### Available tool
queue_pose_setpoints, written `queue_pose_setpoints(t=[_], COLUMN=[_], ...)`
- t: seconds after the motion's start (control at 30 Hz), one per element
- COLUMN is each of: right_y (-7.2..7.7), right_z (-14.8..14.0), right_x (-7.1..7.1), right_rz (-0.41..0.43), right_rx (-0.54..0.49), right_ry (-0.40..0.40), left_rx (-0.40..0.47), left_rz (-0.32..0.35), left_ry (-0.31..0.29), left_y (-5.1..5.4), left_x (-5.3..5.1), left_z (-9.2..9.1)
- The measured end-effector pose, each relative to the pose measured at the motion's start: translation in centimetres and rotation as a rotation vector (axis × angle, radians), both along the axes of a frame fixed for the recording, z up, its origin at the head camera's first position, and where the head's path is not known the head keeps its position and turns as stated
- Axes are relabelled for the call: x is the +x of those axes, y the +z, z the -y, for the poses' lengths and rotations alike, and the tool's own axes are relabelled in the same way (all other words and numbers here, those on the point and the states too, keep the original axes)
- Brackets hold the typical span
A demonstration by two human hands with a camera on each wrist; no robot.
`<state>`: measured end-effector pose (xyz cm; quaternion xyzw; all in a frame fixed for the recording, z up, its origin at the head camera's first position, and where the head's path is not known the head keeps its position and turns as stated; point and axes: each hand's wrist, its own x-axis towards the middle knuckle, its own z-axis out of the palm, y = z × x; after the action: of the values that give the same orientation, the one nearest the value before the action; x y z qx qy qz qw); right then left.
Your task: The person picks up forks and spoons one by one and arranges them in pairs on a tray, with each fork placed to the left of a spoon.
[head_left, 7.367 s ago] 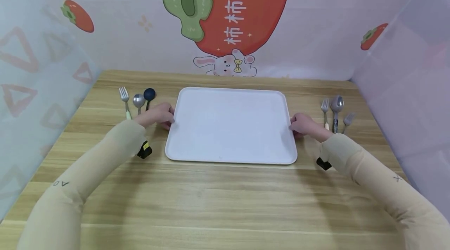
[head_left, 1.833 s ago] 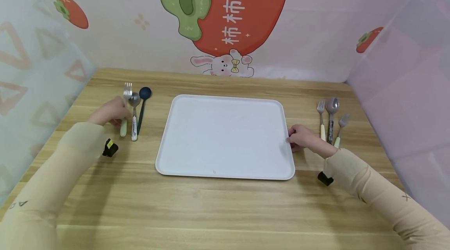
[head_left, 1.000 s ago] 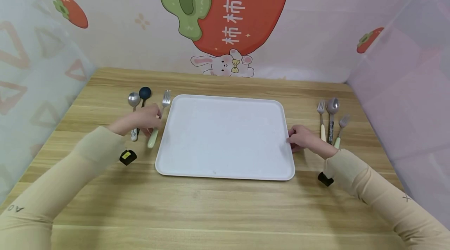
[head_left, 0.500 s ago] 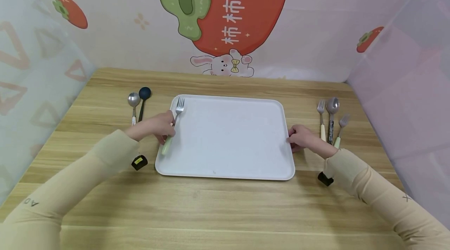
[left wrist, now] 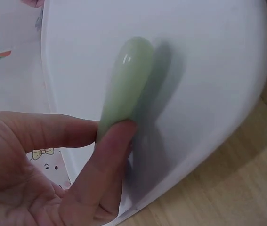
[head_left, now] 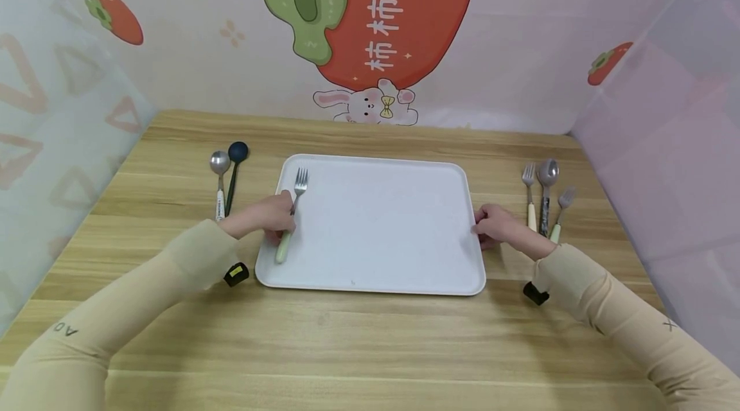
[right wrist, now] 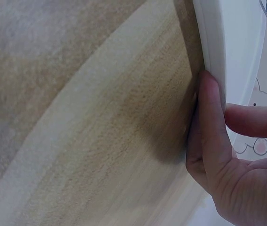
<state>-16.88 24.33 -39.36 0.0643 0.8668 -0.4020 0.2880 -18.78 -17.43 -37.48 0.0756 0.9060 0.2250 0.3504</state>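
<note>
A white rectangular tray (head_left: 381,225) lies on the wooden table. At its left side my left hand (head_left: 276,213) pinches a fork (head_left: 300,181) by its pale green handle (left wrist: 129,80) between thumb and fingers. The fork is over the tray's left part, tines toward the back; its handle end casts a shadow on the tray in the left wrist view. My right hand (head_left: 494,225) holds the tray's right edge, thumb on the inner side and fingers against the outside of the rim (right wrist: 213,47).
Left of the tray lie a metal spoon (head_left: 220,163) with a white handle and a black spoon (head_left: 237,153). To the right lie a fork (head_left: 528,174) with a cream handle, a large spoon (head_left: 547,173) and a green-handled fork (head_left: 566,198). A printed wall stands behind the table.
The tray has come nearer since the earliest frame. My left hand let go of it, took the fork from the left group and carried it right, over the tray. My right hand stays at the edge.
</note>
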Motion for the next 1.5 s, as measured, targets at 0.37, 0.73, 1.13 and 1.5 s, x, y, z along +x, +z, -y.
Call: queue_pose_setpoints(t=[0.37,0.73,1.13,1.5], right_y=[0.2,0.3,-0.2,-0.3], right_z=[0.0,0.1,-0.1,0.0], right_x=[0.0,0.0,-0.1,-0.1], right_rz=[-0.010,0.000,-0.015,-0.006], right_rx=[-0.011,0.009,0.028,0.006], right_ry=[-0.013,-0.016,-0.008,-0.027], left_rx=[0.001,-0.063,-0.189,-0.207], left_rz=[-0.021,-0.062,-0.312,-0.385], left_ry=[0.035,-0.014,-0.152,-0.150], left_y=[-0.1,1.2,2.8,3.2], left_x=[-0.2,0.0,-1.4,-3.1], left_z=[-0.4,0.0,2.7,5.7])
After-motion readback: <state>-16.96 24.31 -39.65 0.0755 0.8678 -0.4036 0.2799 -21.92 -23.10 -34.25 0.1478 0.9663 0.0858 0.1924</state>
